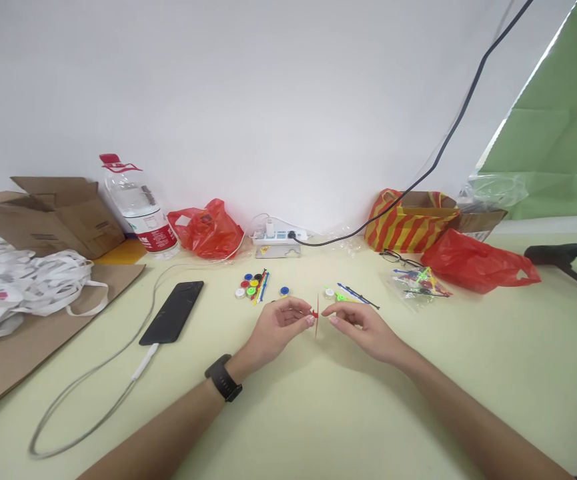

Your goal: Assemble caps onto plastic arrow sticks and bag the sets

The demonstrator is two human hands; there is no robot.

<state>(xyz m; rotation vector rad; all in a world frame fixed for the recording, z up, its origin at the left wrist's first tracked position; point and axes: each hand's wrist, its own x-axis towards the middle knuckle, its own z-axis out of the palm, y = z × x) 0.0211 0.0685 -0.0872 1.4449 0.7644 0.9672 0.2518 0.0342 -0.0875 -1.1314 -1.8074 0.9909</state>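
Note:
Over the table, my left hand (284,328), with a black watch (223,378) on its wrist, pinches a small red plastic piece (315,314) between thumb and fingertips. A thin red upright strip (317,327) shows at its outer side, seen edge-on. Just right of it is my right hand (365,329), its thumb and index finger apart with nothing visible between them. Beyond my left hand lie coloured discs (251,291) beside several thin plastic sticks (262,287). A blue disc (284,291) sits between the hands; behind the right one are a white disc (329,293) and dark sticks (357,294).
To the left are a charging phone (173,313), white straps (68,283) and a cardboard box (68,217). Along the wall stand a large bottle (144,210), a red bag (208,230) and a power strip (279,237). Glasses (398,257) and a bag of plastic parts (421,283) lie right.

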